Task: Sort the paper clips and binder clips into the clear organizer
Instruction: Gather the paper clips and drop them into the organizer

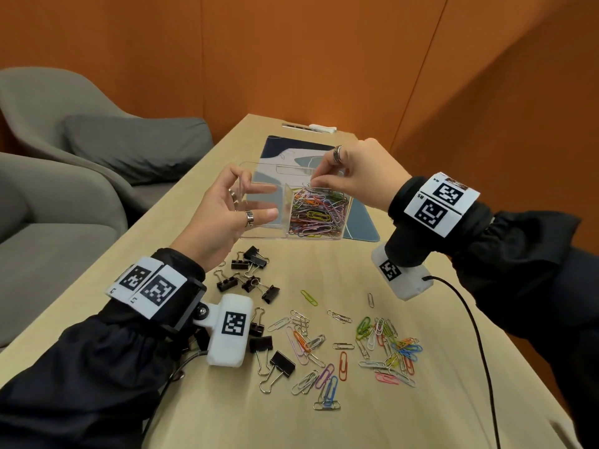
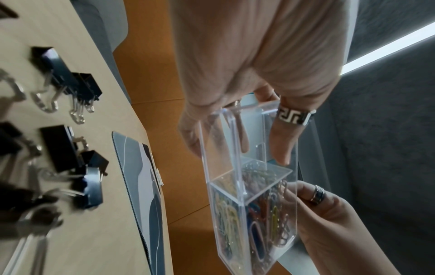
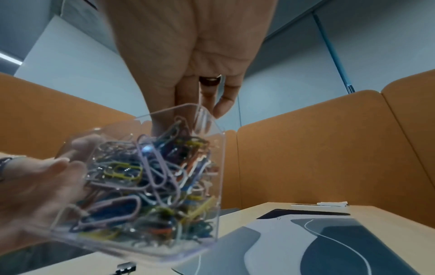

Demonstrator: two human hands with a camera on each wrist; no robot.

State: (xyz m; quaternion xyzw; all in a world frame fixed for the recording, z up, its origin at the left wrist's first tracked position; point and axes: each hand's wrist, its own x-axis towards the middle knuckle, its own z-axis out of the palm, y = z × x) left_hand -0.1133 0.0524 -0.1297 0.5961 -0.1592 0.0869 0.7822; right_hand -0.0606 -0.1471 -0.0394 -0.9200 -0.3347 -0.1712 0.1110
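Note:
The clear organizer (image 1: pixel 269 234) (image 2: pixel 212 167) (image 3: pixel 164 111) is held tilted above the wooden table (image 1: pixel 227 416) by both hands. Its right compartment is packed with coloured paper clips (image 1: pixel 319 212) (image 2: pixel 266 214) (image 3: pixel 146 178); the left compartment looks empty. My left hand (image 1: pixel 259 202) (image 2: pixel 238 156) grips the left end, thumb in front and fingers behind. My right hand (image 1: pixel 316 183) (image 3: pixel 188 121) pinches the far rim beside the clip compartment. Loose paper clips (image 1: pixel 382 345) lie scattered on the near table. Black binder clips (image 1: pixel 249 273) (image 2: pixel 68 81) lie below my left hand.
A blue-grey patterned mat (image 1: pixel 363 222) (image 3: pixel 329 241) lies under the organizer. Grey chairs (image 1: pixel 64 189) stand left of the table, and orange panels enclose it at the back and right. A black cable (image 1: pixel 470 319) trails from my right wrist. Small white items (image 1: pixel 321 127) lie at the far edge.

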